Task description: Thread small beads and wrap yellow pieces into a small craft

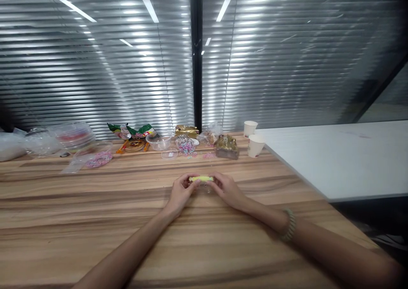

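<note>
A small, long yellow piece [201, 179] spans the gap between my two hands, just above the wooden table. Its kind is too small to make out. My left hand [182, 190] pinches its left end between thumb and fingers. On the other end, my right hand [227, 188] closes in the same way, with a braided bracelet [289, 225] further up that arm. Something clear shows faintly under the yellow piece, but its shape is blurred.
Along the back of the wooden table [95, 212] stand stacked plastic lids [72, 136], green snack bags [140, 131], a clear bowl [158, 143], a bag of small coloured beads [186, 145], a gold package [227, 146] and two paper cups [256, 145]. A white table [331, 161] adjoins on the right.
</note>
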Demonstrator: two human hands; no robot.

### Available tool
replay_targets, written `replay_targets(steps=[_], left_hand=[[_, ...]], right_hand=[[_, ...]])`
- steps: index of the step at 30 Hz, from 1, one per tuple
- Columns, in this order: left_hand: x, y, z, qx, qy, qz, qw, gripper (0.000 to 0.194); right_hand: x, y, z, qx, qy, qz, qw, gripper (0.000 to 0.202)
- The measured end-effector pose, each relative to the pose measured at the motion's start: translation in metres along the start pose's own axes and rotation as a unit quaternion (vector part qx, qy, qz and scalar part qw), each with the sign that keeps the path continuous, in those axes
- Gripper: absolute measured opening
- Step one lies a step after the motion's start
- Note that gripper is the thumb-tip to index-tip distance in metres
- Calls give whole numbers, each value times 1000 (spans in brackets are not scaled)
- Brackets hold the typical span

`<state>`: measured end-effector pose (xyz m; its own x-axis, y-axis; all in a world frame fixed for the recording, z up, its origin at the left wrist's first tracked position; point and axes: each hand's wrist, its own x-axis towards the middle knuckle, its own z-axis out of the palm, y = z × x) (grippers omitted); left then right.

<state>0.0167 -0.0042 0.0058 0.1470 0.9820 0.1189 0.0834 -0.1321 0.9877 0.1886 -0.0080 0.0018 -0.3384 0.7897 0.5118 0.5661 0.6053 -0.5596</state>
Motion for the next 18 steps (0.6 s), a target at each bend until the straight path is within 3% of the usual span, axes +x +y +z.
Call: replay_targets(steps=[18], left_hand=[[-2,3,0,10,4,-7,1000,33]], right_hand=[[0,-1,-1,14,-4,8,1000,18]])
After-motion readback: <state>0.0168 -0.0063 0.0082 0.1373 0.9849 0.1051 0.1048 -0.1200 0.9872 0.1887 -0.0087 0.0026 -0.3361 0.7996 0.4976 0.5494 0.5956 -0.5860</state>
